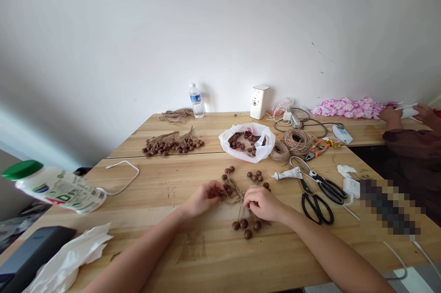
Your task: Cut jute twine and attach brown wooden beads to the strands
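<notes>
Head view: with the left hand, had fingers pinched on the thin brown string of a bunch of round, shiny brown beads. With the right hand, had fingers curled close beside the same string; could not tell whether clamped on it. Had the bunch between both hands on the light wooden table. Saw a white plastic bag of more beads farther back, beside two rolls of brown twine.

Bare forearms converge, left fingers pinched, right fingers curled.
</notes>
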`<state>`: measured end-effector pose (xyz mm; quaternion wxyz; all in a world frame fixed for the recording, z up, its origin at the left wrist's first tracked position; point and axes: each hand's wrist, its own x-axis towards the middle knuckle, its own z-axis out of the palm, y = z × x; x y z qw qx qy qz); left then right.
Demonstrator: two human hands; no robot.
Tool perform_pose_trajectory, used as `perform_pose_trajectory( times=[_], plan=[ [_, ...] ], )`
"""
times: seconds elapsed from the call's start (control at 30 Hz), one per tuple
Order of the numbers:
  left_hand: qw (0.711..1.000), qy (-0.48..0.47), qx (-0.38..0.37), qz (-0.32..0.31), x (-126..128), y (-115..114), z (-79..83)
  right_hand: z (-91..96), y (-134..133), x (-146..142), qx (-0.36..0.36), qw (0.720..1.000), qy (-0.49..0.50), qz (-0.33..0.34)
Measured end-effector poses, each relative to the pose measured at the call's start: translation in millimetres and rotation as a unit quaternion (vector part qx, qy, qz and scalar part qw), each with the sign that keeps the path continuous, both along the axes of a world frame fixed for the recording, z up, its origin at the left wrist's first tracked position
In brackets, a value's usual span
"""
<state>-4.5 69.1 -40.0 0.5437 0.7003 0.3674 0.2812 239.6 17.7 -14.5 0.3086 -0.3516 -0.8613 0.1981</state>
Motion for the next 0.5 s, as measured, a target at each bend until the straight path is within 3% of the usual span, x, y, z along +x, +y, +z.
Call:
perform_pose_trajectory(
  times=[0.13,0.27,0.4,0.5],
  plan=[
    [0.977,-0.136,-0.16,-0.047,1,2,-0.5,0.6,-1,0,-0.004,1.0,-0.009,0.001],
    [0.959,-0.165,-0.216,-0.081,-1,4,5.5,0.9,-1,-1,-0.002,1.0,-0.011,0.0],
    [0.97,-0.128,-0.189,-0.081,1,-2,2.9,1.7,-2,-1,-0.005,1.0,-0.014,0.003],
    [0.99,-0.059,-0.102,-0.078,5,-8,1.6,3.0,-2,-2,-0.007,1.0,-0.015,0.004]
  ],
)
